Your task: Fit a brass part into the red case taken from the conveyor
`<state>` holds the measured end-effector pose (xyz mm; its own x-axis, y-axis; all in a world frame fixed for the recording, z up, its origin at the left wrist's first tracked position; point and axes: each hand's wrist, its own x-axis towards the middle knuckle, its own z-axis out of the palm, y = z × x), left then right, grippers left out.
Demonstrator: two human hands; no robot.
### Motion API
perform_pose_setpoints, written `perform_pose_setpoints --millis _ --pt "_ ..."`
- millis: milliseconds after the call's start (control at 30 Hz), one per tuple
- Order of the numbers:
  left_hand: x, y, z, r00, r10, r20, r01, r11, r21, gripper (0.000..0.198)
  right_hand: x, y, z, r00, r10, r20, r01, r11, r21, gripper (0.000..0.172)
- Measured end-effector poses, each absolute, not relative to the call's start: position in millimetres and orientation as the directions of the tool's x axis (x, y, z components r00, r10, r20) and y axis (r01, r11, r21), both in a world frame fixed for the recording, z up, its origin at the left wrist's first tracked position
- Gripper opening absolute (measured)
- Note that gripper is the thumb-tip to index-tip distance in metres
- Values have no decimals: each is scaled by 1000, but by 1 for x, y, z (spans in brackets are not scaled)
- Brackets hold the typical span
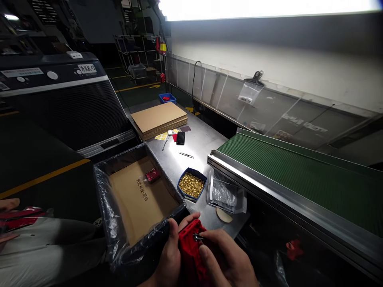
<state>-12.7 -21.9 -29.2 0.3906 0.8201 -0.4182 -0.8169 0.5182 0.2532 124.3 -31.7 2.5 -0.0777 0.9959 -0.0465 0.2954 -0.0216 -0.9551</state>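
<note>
Dim workshop. Steel tabletop (pixel 203 143) beside green conveyor belt (pixel 299 171). Dark floor (pixel 36 159) with yellow line (pixel 44 177). Pale wall (pixel 269 59) lit by bright strip light (pixel 254 8); wire rack (pixel 134 56) behind.

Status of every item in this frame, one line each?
Left hand: gripping the red plastic part from its left side.
Right hand: fingers pinching a small metal piece against the red plastic part.
Plastic-lined cardboard box: open, one small red piece inside.
Blue tray of brass pieces: filled.
Clear plastic bag: lying crumpled on the bench.
Green conveyor belt: nothing on it.
Black phone: screen dark.
</note>
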Motion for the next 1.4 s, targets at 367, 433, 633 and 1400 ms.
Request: perform_pose_setpoints --millis 367,433,633,1400 --pt "-17 -24 -31 349 878 -328 -708 477 521 81 124 -22 12 -324 891 -319 300 -223 -928 26" --pt "-18 -25 -30 346 879 -329 -695 476 539 82 124 -21 11 -323 888 -327 282 -240 -929 27" --pt "-19 -26 -32 340 874 -347 -671 484 563 83 122 -29 3 -348 876 -333 228 -265 -937 33" --pt "-19 -30 6 184 981 -63 123 41 992 46 146 -19 -13 102 956 -274 -263 -239 -935 42"
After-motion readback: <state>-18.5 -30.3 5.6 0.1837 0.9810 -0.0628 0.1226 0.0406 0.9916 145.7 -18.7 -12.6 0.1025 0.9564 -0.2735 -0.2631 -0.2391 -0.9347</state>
